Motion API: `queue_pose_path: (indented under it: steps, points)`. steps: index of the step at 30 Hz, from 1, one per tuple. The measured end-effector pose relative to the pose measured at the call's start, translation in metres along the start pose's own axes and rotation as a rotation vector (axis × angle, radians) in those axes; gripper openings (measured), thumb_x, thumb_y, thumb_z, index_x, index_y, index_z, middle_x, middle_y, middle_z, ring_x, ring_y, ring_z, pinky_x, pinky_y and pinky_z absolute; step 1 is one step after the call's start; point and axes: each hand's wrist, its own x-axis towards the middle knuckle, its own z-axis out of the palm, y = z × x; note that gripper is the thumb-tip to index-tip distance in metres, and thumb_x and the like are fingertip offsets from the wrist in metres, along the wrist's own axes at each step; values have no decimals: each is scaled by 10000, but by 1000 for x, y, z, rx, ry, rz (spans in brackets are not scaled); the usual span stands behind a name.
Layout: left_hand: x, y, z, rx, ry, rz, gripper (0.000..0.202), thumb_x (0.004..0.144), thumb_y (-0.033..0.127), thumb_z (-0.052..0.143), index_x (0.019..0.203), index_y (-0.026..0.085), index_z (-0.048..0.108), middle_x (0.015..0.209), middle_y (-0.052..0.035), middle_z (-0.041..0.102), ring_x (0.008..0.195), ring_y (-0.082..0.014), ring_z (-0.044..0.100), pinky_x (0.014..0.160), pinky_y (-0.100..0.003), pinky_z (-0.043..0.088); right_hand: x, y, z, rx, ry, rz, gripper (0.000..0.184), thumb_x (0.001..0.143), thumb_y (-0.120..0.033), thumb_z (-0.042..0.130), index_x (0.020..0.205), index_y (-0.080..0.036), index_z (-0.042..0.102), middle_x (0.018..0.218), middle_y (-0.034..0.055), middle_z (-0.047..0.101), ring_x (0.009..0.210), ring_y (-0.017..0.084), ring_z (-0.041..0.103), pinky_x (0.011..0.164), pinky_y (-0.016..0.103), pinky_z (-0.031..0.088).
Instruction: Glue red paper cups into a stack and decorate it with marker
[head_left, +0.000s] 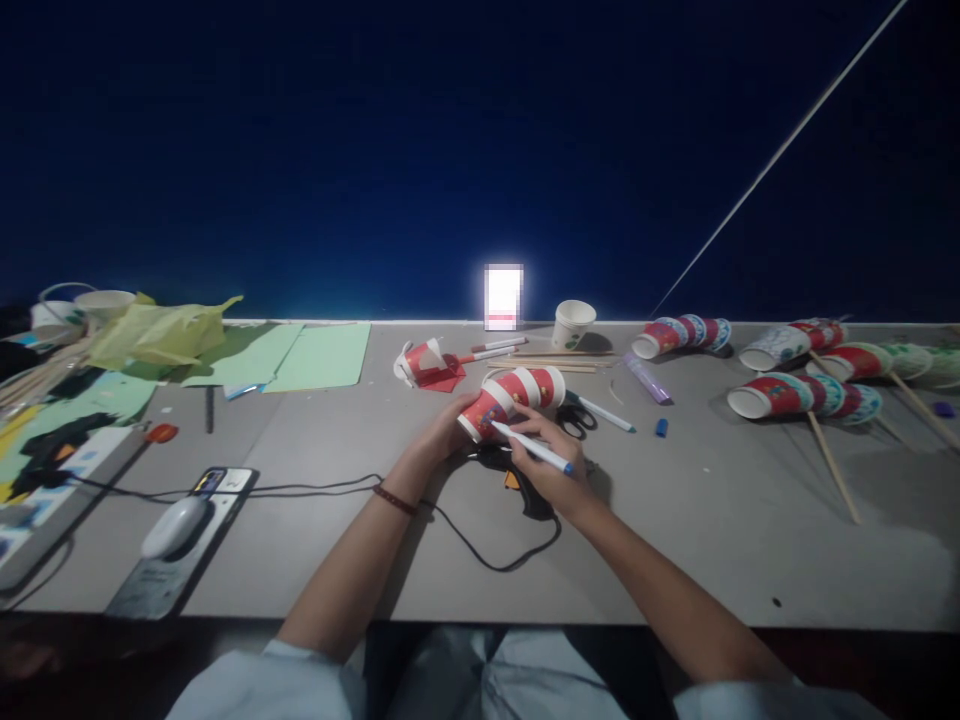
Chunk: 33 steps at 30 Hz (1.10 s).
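Note:
My left hand [448, 424] is wrapped round the near end of a curved chain of red and white paper cups [517, 392], holding it off the table. In my right hand [551, 462] is a white marker [541, 452] with a blue end. Its tip meets the red side of the nearest cup, where small coloured marks show. Below my hands lies a black glue gun [534, 497] with an orange trigger, partly hidden by them. Just behind my right hand are black-handled scissors [577, 420] and another marker [600, 410].
Several finished-looking cup chains [806, 395], some on sticks, lie at the right. A white cup [574, 322] and a lit screen [503, 297] stand at the back. Left are green paper [322, 358], a phone [187, 530] and a power strip [75, 500]; a cable [487, 568] crosses the table.

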Motion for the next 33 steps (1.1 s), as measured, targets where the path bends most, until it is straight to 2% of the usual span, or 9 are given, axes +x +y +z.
queue_pose_path:
  steps: [3,6,19,25,29,33]
  points:
    - [2,0,-2,-2,-22,2,373,938,319,495,1028,30,714,813,-159,763,659,-230,714,641,-308,558,1,0,0,6,-3,-2,88,820,-182,630,858,-234,690,1038,79,782,1076,258,727,887,356,597]
    - [2,-1,-3,12,-24,15,392,944,316,478,1076,26,707,839,-161,767,680,-234,714,654,-316,557,0,1,0,11,-2,1,86,819,-185,637,868,-232,690,1090,86,773,1083,259,724,898,359,593]
    - [0,0,-1,-2,-110,27,371,951,317,478,1044,44,713,870,-154,772,757,-236,735,751,-319,568,0,0,1,-8,13,42,114,846,-217,644,930,-238,718,1088,77,777,1068,246,731,904,356,598]
    - [0,-1,-2,-22,-95,12,387,960,308,452,1064,34,705,884,-165,771,748,-236,735,726,-316,566,1,-1,1,-2,6,40,125,842,-215,643,936,-242,721,1082,75,779,1063,245,733,912,366,596]
    - [2,-1,-3,3,-48,15,398,943,328,490,1114,29,690,861,-160,769,713,-240,727,716,-325,562,1,-1,0,-8,-3,30,105,828,-206,641,899,-237,712,1067,78,781,1071,251,730,907,363,596]
    - [-1,0,1,15,-9,13,385,942,310,486,1088,21,696,827,-156,766,684,-237,718,694,-323,556,1,0,-1,7,-13,22,96,817,-191,639,879,-231,701,1094,84,772,1092,260,721,909,365,593]
